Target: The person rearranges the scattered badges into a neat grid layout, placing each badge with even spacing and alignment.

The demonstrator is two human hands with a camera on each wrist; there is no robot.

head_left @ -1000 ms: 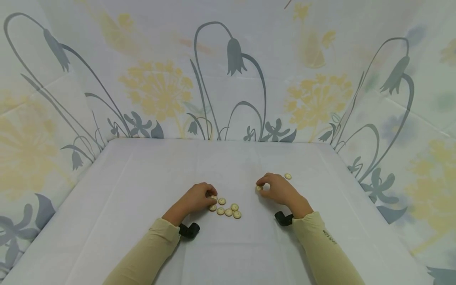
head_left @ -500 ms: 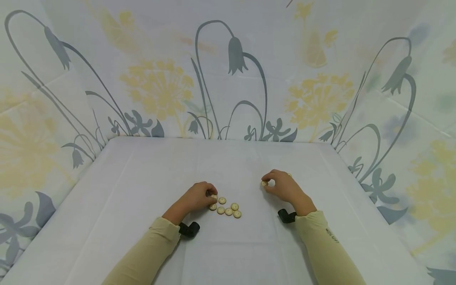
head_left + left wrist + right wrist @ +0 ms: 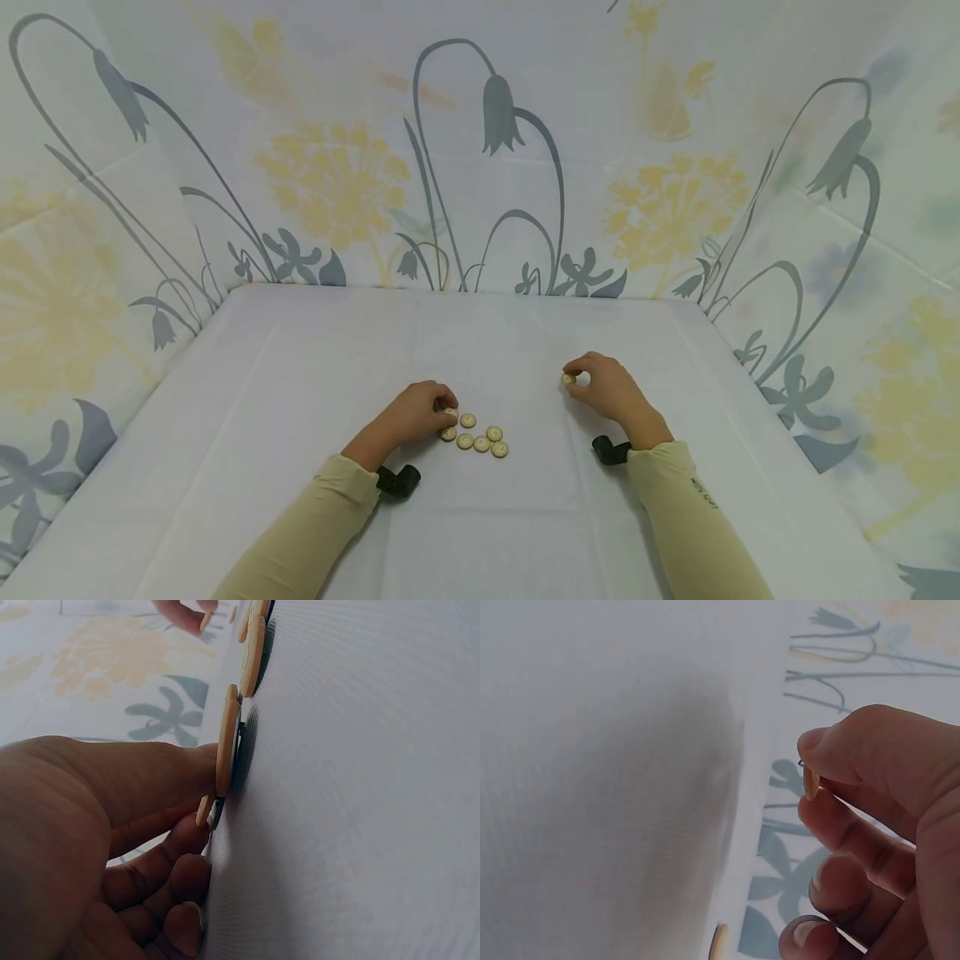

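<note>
Left of centre in the head view, my left hand [image 3: 415,412] rests low on the tabletop. Its thumb and forefinger pinch a small round wooden disc [image 3: 451,412], with another disc [image 3: 229,750] close against the thumb in the left wrist view. Several matching pale discs [image 3: 482,444] lie flat to the right of that hand. Farther right, my right hand [image 3: 613,390] is raised off the cloth. Between its thumb and forefinger it holds a single disc [image 3: 567,378], seen edge-on as a thin wooden disc [image 3: 811,782] in the right wrist view.
White cloth covers the table [image 3: 480,533]. A loose disc [image 3: 718,941] lies on it at the bottom of the right wrist view; my right hand hides it from the head view. Flower-printed fabric [image 3: 487,167] stands along the back and sides.
My right hand has moved right and farther from me, carrying its disc, and now covers the loose disc seen beyond it earlier. The left hand stays in place.
</note>
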